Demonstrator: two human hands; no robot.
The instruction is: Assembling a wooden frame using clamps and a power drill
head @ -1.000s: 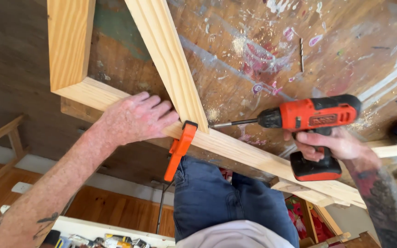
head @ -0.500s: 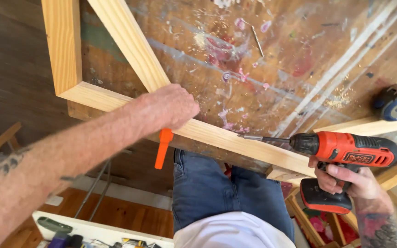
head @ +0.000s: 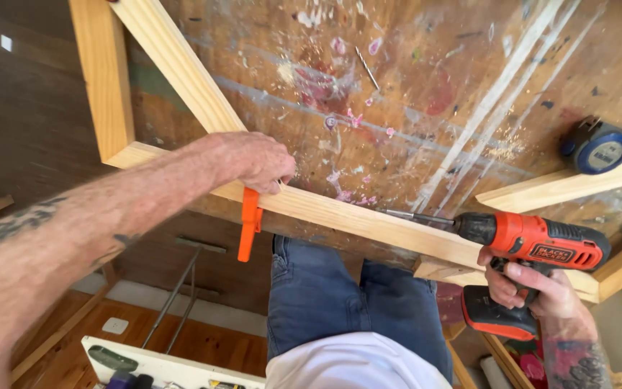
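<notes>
A pale wooden frame lies on a paint-stained workbench. My left hand presses down on the frame's near rail, just above an orange clamp that grips the rail at the bench edge. My right hand holds an orange and black cordless drill by its grip. The drill's bit points left and lies against the top of the near rail. A slanted cross piece runs from the rail up to the far left.
A blue and black tape measure rests on another wooden strip at the right. A loose drill bit lies on the bench. Below are my jeans, a wooden floor and a white tool rack.
The drill has moved right along the near rail, away from the clamp. My left hand has stayed on the rail by the clamp, its fingers now curled over the inner edge.
</notes>
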